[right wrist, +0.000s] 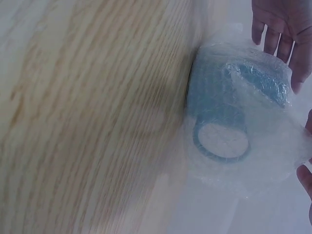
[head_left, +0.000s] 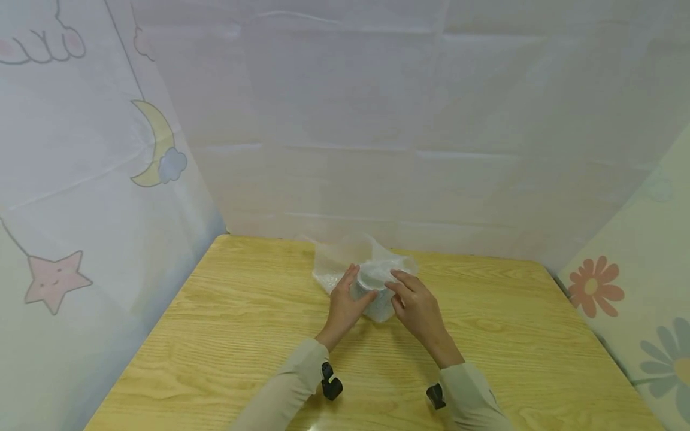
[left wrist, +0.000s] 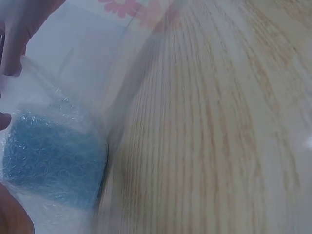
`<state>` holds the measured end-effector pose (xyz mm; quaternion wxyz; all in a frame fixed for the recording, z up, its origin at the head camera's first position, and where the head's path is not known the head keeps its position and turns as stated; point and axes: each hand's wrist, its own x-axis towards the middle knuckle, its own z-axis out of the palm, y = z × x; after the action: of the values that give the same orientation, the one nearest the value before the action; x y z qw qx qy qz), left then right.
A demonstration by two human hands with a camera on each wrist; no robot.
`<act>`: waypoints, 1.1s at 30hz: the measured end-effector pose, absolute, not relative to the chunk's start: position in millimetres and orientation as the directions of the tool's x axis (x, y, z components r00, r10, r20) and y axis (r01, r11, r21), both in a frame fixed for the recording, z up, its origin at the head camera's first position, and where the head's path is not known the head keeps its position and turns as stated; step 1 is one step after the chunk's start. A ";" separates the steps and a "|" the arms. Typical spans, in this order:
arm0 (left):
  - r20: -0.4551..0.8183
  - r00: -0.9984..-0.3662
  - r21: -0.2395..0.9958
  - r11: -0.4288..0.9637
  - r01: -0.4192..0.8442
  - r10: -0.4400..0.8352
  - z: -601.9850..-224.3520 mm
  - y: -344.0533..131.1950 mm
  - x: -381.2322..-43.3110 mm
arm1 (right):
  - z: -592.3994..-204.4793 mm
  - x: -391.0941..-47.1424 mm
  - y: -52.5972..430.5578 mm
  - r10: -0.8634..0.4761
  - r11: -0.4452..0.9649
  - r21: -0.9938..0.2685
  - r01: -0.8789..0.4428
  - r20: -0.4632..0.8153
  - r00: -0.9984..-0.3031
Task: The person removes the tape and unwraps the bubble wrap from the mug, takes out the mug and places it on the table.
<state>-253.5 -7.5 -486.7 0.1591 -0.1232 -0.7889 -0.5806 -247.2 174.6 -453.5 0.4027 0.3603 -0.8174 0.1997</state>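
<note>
Your left hand rests along the left side of the bundle, fingers extended against the bubble wrap and thumb reaching across the near side. Between your two hands, on the table, stands the blue mug, sheathed in that clear wrap; its looped handle shows through on the side away from your left fingers. Loose wrap spreads out behind and to the left of it. Your right hand is just beside the mug's right upper edge, fingertips drawn narrow and pinching a fold of the wrap over the top.

Leftmost, the hanging sheet carries a pink star and a yellow moon, well apart from your work. Next comes the wood-grain table, then your left sleeve and right sleeve. At far right you have a red flower.
</note>
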 end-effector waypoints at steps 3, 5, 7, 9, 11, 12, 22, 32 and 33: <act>0.373 -0.927 0.882 0.300 0.362 0.022 -484.5 -7.8 -254.4 | -453.2 -247.8 173.8 -0.431 0.658 -0.046 -0.751 0.795 -0.426; 0.364 -0.931 0.883 0.306 0.355 0.029 -484.1 -7.9 -254.8 | -453.2 -247.3 173.2 -0.425 0.663 -0.056 -0.746 0.792 -0.438; 0.359 -0.933 0.882 0.316 0.351 0.032 -483.7 -7.9 -255.5 | -453.1 -246.8 172.7 -0.413 0.672 -0.071 -0.737 0.790 -0.453; 0.352 -0.935 0.881 0.324 0.345 0.037 -483.5 -7.8 -256.3 | -452.7 -246.0 172.3 -0.400 0.683 -0.086 -0.725 0.787 -0.470; 0.353 -0.934 0.876 0.335 0.347 0.046 -483.1 -7.8 -256.8 | -452.6 -245.1 171.8 -0.381 0.693 -0.100 -0.714 0.790 -0.481; 0.353 -0.934 0.873 0.341 0.349 0.052 -482.9 -7.8 -257.2 | -452.5 -244.4 171.6 -0.371 0.696 -0.110 -0.709 0.791 -0.486; 0.300 -0.946 0.877 0.356 0.323 0.119 -478.1 -8.8 -258.8 | -453.6 -238.3 171.6 -0.299 0.717 -0.178 -0.674 0.794 -0.529; 0.285 -0.949 0.880 0.356 0.314 0.134 -479.4 -10.3 -262.2 | -457.5 -237.5 174.6 -0.200 0.716 -0.255 -0.650 0.817 -0.541; 0.289 -0.948 0.879 0.354 0.318 0.133 -480.1 -10.6 -262.9 | -458.0 -237.5 175.4 -0.190 0.714 -0.259 -0.650 0.822 -0.536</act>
<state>-262.9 -10.6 -480.1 0.0836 -0.1377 -0.8187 -0.5512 -237.5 175.4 -458.0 0.4096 0.2532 -0.8303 0.2808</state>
